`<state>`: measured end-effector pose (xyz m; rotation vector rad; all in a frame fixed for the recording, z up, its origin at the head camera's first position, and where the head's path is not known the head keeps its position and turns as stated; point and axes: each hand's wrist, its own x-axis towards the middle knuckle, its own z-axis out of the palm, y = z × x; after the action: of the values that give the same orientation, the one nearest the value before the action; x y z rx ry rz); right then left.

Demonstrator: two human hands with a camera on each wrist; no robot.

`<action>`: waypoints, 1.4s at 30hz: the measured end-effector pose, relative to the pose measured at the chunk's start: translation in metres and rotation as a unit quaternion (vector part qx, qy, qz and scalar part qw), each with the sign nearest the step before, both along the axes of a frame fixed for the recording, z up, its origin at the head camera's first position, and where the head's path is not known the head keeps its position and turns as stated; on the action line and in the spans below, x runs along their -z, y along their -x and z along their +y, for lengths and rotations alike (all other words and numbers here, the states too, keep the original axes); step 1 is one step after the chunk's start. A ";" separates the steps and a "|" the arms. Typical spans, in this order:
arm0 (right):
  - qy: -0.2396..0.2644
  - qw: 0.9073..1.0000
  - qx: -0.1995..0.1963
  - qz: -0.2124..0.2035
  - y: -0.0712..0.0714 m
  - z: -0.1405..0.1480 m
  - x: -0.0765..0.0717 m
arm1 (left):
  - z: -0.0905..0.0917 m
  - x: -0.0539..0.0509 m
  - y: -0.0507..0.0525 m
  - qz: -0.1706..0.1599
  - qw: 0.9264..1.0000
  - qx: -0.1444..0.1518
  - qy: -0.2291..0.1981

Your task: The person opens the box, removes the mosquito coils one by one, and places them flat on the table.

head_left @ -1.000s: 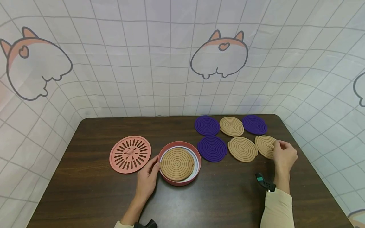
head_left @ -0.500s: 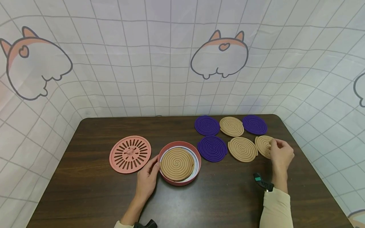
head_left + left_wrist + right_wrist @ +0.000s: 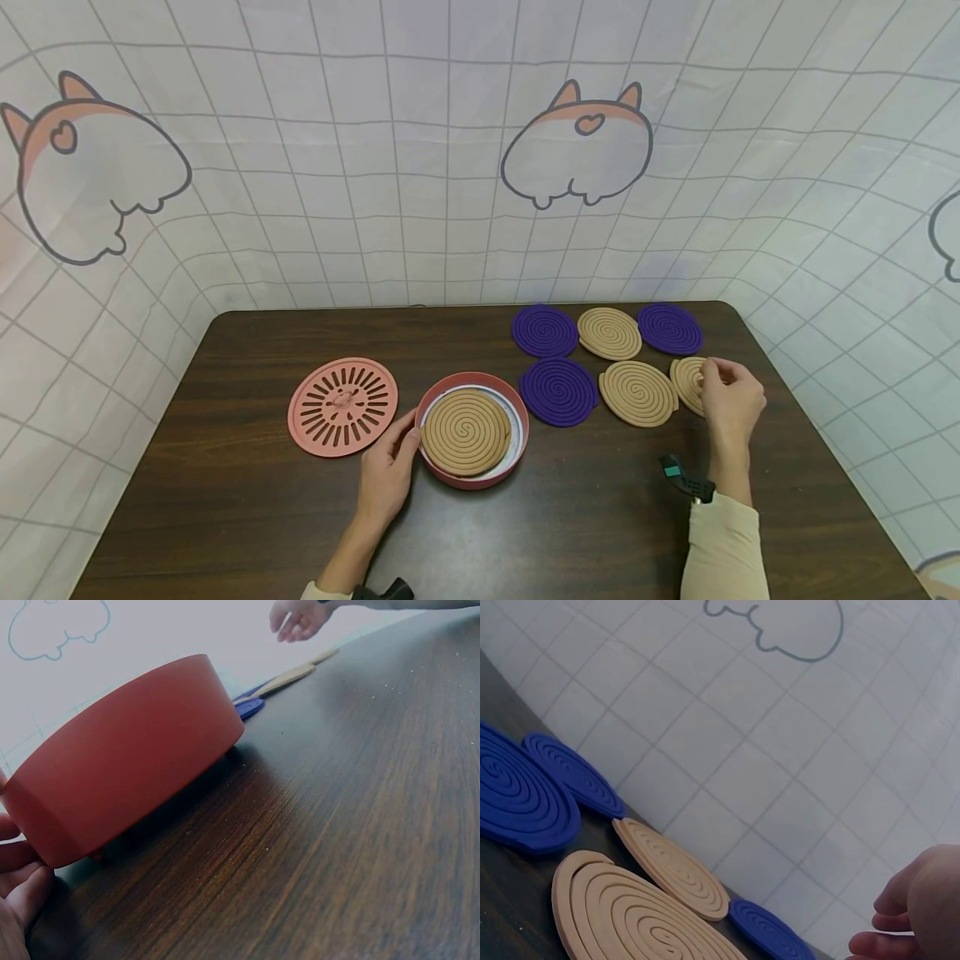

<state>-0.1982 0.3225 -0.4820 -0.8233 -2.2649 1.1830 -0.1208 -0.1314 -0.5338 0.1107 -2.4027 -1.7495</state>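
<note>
On the table sits a round red mosquito coil box [image 3: 517, 446] with a white lining and a tan mosquito coil [image 3: 465, 432] in it. My left hand [image 3: 387, 471] holds the box by its left side, thumb and fingers against the outer wall [image 3: 127, 757]. At the right, my right hand [image 3: 731, 404] hovers over the rightmost tan coil [image 3: 686, 383] and hides part of it. In the left wrist view, a gap shows between this hand [image 3: 300, 619] and the coils below. Its fingers hang loosely curled, with nothing seen in them.
A pink slotted lid [image 3: 342, 407] lies left of the box. Purple coils [image 3: 558, 392] and tan coils [image 3: 639, 393] lie in two rows to the box's right. A grid-patterned cloth [image 3: 450, 167] hangs behind the table [image 3: 540, 533].
My right hand has drifted left over the rightmost tan coil, covering more of it. The left hand, the box and the coils stay where they were.
</note>
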 end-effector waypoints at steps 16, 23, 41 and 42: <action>0.008 0.999 -0.027 0.017 -0.002 -0.019 -0.013 | -0.001 0.008 0.001 0.015 1.000 -0.003 0.013; -0.019 0.999 -0.036 0.002 -0.001 -0.027 -0.016 | -0.001 0.007 0.001 0.007 1.000 -0.003 0.009; -0.006 0.995 -0.084 0.045 0.003 -0.045 -0.022 | -0.001 0.005 0.000 0.007 1.000 0.002 0.003; -0.003 0.995 -0.088 0.046 0.002 -0.046 -0.023 | -0.001 0.005 0.000 0.006 1.000 0.001 0.003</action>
<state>-0.2006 0.2767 -0.4592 -0.5636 -2.3015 1.2621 -0.1213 -0.1326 -0.5389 0.0967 -2.4001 -1.7379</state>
